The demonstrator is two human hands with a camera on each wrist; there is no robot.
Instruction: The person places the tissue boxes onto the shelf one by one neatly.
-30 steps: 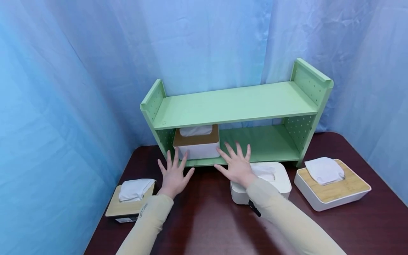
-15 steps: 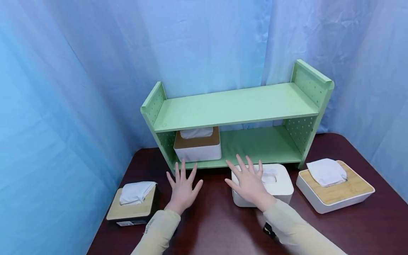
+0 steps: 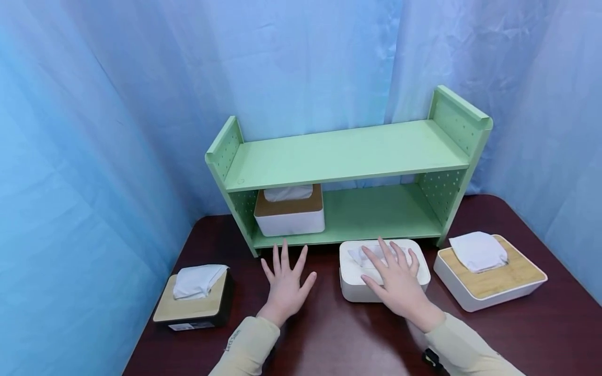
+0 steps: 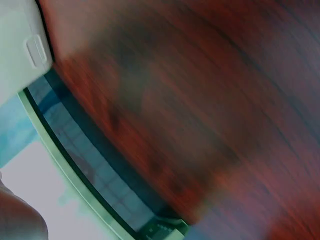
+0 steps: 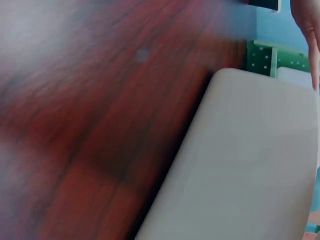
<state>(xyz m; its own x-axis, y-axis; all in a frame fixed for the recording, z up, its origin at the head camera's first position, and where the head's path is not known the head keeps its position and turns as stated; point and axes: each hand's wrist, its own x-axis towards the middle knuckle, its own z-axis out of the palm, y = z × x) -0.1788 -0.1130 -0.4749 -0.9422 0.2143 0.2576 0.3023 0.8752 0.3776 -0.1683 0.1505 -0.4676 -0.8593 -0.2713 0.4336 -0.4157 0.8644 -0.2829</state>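
Note:
My left hand (image 3: 285, 290), fingers spread and straight, is over the table in front of the green shelf (image 3: 348, 156) and holds nothing. Fingers apart, my right hand (image 3: 397, 282) is over the white tissue box (image 3: 352, 287); I cannot tell if it touches the lid. That same white box (image 5: 250, 160) fills much of the right wrist view, with part of the hand at the upper right corner. On the shelf's lower level, at the left, sits a white tissue box with a brown lid (image 3: 290, 222).
A black tissue box with a light wooden lid (image 3: 188, 309) stands at the table's left. To the right lies a white tissue box with a bamboo lid (image 3: 512, 266). Blue curtains (image 3: 305, 62) hang behind and beside the dark red table (image 3: 329, 344).
Both hands have drawn back from the shelf toward me and shifted right, the right hand now over the white tissue box. The boxes and shelf stay in place.

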